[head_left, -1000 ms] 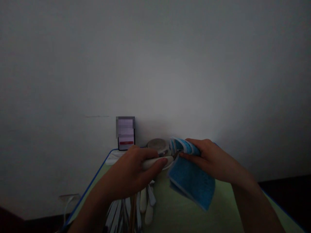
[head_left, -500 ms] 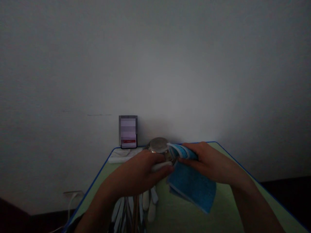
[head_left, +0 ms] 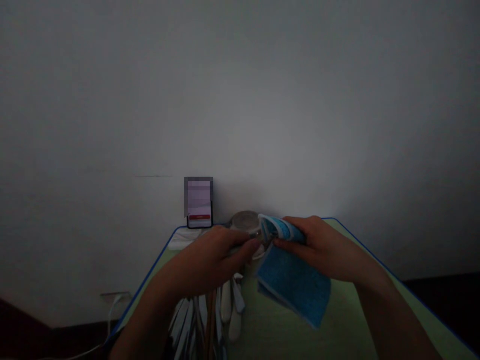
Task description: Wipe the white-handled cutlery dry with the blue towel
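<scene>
My left hand (head_left: 210, 260) is closed round the white handle of a piece of cutlery (head_left: 240, 250), whose far end goes into the cloth. My right hand (head_left: 318, 245) pinches a blue cloth (head_left: 292, 280) folded over that end; the rest of the cloth hangs down above the table. Both hands meet just in front of a round glass jar (head_left: 245, 223). The part of the cutlery inside the cloth is hidden.
A green table with a blue edge (head_left: 150, 272) stands against a pale wall. Several white-handled utensils (head_left: 225, 310) lie below my left hand. A lit phone (head_left: 200, 205) leans on the wall at the back, beside a white flat object (head_left: 183, 241). The scene is dim.
The white handle has slid deeper into my left hand, so less of it shows. Both hands stay together at the cloth; the view shifted slightly.
</scene>
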The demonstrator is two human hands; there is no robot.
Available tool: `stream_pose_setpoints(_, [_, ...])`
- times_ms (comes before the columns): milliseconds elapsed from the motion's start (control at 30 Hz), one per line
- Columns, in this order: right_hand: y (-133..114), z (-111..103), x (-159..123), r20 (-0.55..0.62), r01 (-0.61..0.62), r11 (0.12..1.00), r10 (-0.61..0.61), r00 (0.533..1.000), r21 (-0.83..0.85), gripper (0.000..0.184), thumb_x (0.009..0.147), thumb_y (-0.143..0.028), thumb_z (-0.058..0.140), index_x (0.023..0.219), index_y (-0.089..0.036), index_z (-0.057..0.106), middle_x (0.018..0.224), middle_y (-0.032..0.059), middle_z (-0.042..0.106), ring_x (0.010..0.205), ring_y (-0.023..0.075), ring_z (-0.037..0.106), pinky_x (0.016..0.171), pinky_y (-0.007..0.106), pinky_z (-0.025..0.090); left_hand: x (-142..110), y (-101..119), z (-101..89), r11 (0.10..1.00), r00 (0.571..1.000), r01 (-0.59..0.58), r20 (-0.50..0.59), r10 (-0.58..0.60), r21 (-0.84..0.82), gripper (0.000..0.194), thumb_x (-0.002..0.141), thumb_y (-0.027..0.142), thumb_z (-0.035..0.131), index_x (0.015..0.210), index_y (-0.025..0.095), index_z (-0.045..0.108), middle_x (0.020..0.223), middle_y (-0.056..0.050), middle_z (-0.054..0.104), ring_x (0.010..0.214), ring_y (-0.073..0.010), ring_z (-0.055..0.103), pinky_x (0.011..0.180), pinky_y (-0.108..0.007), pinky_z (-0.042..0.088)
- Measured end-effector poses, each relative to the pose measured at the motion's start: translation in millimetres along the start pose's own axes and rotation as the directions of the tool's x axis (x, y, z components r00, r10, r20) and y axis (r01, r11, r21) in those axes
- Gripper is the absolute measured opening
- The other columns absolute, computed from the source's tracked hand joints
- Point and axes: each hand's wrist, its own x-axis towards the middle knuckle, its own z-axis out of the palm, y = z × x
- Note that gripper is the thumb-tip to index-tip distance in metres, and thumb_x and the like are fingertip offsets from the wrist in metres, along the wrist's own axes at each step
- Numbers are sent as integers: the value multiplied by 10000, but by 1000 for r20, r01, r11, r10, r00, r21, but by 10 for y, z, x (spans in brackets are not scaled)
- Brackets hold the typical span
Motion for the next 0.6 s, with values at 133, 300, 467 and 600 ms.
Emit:
stream_pose_setpoints(133, [-7,67,39,-176,-66,998,67,982,12,189,843,-355,529,789,-184,587,704,-9,616,633,141,548,569,247,380,-69,-115,-83,999,995,45,-89,-47,-29,358,920,414,368,701,176,520,594,46,473,538,-100,458,499,-204,304])
stream_pose_setpoints(300, [-71,230,161,-382,-97,983,151,912,158,224,826,-397,547,808,-179,599,740,0,632,681,158,564,612,255,414,-159,-238,-217,996,982,69,-171,-79,-60,374,911,416,377,670,168,517,584,47,458,539,-100,458,503,-206,317])
stream_pose_setpoints(467, [-175,440,301,-502,-43,937,225,835,348,218,840,-381,525,865,-172,584,801,22,640,753,175,580,692,277,440,-148,-232,-133,992,920,40,-383,-83,-118,318,898,388,421,702,165,533,619,29,524,581,-112,489,542,-216,356])
stream_pose_setpoints(600, [-175,475,366,-512,32,884,241,824,467,272,818,-402,550,960,-175,595,881,45,657,836,205,601,771,325,453,-150,-180,-8,973,827,69,-533,-179,-220,218,890,379,443,837,181,518,744,2,609,629,-126,544,533,-208,388])
